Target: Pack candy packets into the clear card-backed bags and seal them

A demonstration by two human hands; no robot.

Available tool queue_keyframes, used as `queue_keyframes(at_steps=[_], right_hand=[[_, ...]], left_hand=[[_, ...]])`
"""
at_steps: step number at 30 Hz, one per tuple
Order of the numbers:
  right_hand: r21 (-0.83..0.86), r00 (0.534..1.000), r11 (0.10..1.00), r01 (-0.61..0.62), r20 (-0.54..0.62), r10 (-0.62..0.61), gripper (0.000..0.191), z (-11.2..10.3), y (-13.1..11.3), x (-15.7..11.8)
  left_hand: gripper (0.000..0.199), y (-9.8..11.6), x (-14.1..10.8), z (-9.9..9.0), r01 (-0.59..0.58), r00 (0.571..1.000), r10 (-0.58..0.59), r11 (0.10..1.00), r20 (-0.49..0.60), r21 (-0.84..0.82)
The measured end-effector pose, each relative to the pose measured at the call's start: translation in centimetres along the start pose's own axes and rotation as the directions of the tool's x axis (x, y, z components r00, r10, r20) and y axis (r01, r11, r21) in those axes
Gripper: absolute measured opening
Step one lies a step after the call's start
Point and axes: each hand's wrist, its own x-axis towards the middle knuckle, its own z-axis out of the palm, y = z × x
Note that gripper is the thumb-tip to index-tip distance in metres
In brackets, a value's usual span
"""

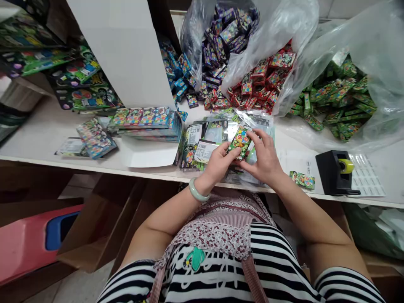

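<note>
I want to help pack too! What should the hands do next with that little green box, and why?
Probably lower the little green box onto the stack of printed packets just under it. Both the left hand and the right hand pinch it above that stack, so it seems the nearest spot to set it.

tape dispenser [336,170] | label sheet [368,176] | green packs in bag [341,97]
</note>
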Motion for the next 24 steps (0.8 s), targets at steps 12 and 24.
queue_keyframes(at_steps=[12, 24], right_hand=[[0.004, 0.997, 0.997, -0.078, 0.005, 0.078, 0.078, -2.4, 4.9, -3.0], [-0.036, 0.991, 0.996, -0.085, 0.102, 0.089, 0.075, -4.1, 3.1, -3.8]], left_hand=[[0.106, 1.6, 1.7, -7.3, -0.491, 0.840, -0.124, 0.242, 0.529, 0.837], [0.112, 2.5, 1.5, -7.7, -0.598, 0.801, 0.034, 0.091, 0.597, 0.796]])
